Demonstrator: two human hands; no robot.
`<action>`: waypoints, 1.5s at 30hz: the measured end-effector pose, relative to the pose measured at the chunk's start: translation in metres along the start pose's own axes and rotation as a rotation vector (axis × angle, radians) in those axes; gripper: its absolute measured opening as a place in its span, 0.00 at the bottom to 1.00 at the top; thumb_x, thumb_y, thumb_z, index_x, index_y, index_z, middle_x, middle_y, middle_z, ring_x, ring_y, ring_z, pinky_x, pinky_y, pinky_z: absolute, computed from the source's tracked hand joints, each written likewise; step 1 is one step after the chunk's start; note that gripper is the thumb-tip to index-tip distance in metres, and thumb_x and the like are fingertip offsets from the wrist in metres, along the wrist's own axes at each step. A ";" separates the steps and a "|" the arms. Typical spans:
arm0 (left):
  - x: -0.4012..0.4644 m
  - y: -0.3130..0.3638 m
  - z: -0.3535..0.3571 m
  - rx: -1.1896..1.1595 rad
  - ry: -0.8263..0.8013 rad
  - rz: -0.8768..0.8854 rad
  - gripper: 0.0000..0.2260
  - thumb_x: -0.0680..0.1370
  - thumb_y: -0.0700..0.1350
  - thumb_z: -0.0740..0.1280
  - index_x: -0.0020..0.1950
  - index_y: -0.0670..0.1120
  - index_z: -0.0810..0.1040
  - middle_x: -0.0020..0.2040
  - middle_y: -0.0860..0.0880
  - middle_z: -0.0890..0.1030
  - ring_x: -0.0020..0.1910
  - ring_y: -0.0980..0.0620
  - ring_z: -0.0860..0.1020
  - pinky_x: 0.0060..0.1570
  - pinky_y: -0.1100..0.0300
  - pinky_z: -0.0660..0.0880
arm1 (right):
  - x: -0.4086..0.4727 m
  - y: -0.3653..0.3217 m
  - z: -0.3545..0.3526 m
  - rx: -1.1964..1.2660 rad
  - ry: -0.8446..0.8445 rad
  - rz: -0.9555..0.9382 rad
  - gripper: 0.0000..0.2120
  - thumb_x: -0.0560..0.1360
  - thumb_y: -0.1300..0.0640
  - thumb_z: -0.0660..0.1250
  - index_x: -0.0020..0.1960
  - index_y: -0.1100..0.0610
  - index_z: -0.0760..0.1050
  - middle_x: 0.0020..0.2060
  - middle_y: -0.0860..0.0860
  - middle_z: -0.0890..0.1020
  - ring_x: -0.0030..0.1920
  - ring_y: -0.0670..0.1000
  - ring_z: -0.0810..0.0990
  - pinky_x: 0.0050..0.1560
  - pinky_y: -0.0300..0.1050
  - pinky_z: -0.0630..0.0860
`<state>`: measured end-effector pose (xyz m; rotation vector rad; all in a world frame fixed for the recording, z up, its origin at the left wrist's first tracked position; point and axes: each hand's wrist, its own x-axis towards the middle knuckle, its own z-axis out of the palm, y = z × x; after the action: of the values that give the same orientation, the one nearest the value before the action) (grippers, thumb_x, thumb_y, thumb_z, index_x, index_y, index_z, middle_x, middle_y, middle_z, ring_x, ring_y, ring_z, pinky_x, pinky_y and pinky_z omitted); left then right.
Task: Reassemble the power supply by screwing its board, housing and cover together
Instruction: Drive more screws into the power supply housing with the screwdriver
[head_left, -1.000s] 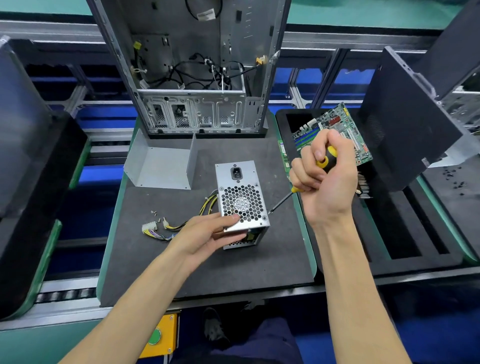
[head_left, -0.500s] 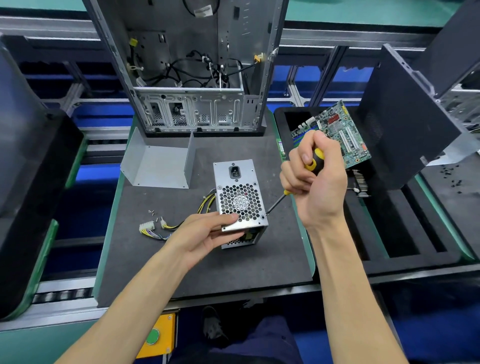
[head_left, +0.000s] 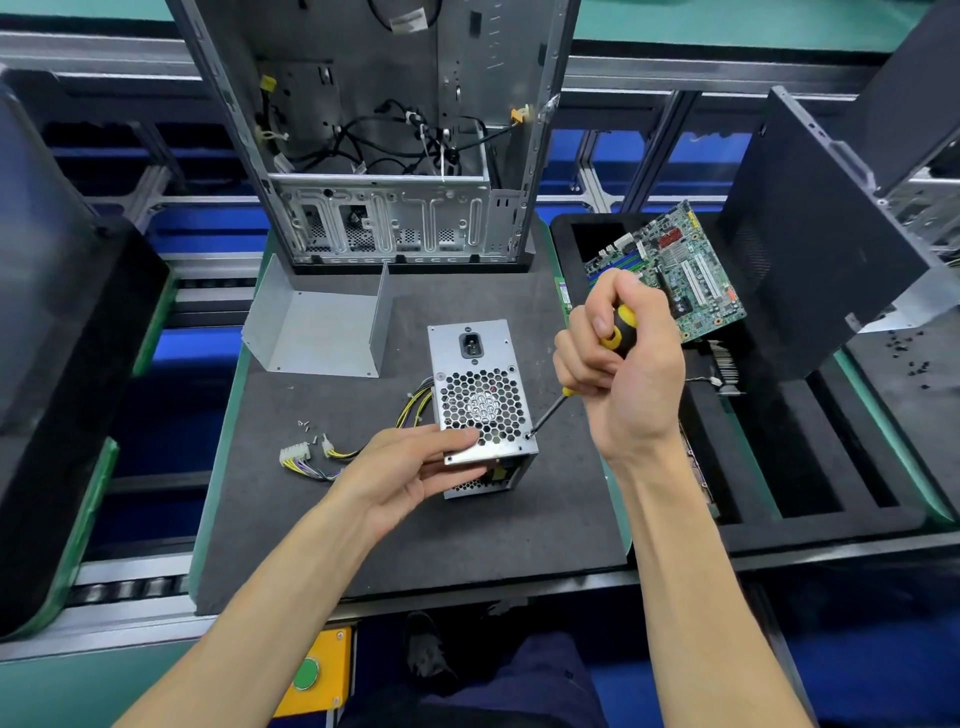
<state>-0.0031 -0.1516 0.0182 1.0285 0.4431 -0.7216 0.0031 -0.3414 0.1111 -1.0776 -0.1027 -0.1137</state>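
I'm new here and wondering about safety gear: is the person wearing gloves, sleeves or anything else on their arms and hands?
No. The left hand and right hand are bare, with no gloves, rings or watch showing. Both forearms are uncovered as far as the picture shows, with no sleeve in sight. Nails are short and unpainted.

A dark gray desk (head_left: 322, 545) with green edges sits on a long metal track (head_left: 130, 582). Blue floor (head_left: 197, 348) shows under the rails. A yellow box with a green button (head_left: 311, 673) hangs below the desk. The light is bright and even.
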 end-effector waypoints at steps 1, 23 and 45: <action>0.000 0.000 0.000 -0.004 0.000 0.001 0.15 0.63 0.36 0.79 0.47 0.33 0.85 0.53 0.36 0.85 0.53 0.42 0.85 0.43 0.55 0.83 | 0.000 0.001 0.000 -0.005 0.000 0.002 0.16 0.80 0.56 0.53 0.33 0.53 0.61 0.22 0.44 0.58 0.22 0.46 0.52 0.26 0.39 0.48; -0.001 -0.001 0.001 -0.014 0.000 0.019 0.13 0.63 0.36 0.79 0.45 0.34 0.86 0.49 0.39 0.86 0.50 0.44 0.86 0.44 0.54 0.83 | -0.015 0.016 0.009 -0.387 -0.145 -0.059 0.14 0.85 0.53 0.54 0.61 0.56 0.77 0.38 0.51 0.75 0.39 0.49 0.73 0.43 0.39 0.70; -0.001 -0.006 -0.001 -0.019 -0.002 0.033 0.13 0.63 0.36 0.79 0.45 0.35 0.87 0.51 0.38 0.86 0.52 0.43 0.85 0.44 0.54 0.83 | -0.017 0.006 0.008 -0.383 -0.091 -0.081 0.08 0.80 0.52 0.65 0.48 0.55 0.68 0.30 0.44 0.70 0.29 0.46 0.65 0.34 0.37 0.65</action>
<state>-0.0074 -0.1521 0.0145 1.0150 0.4291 -0.6878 -0.0129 -0.3307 0.1073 -1.4622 -0.2123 -0.1614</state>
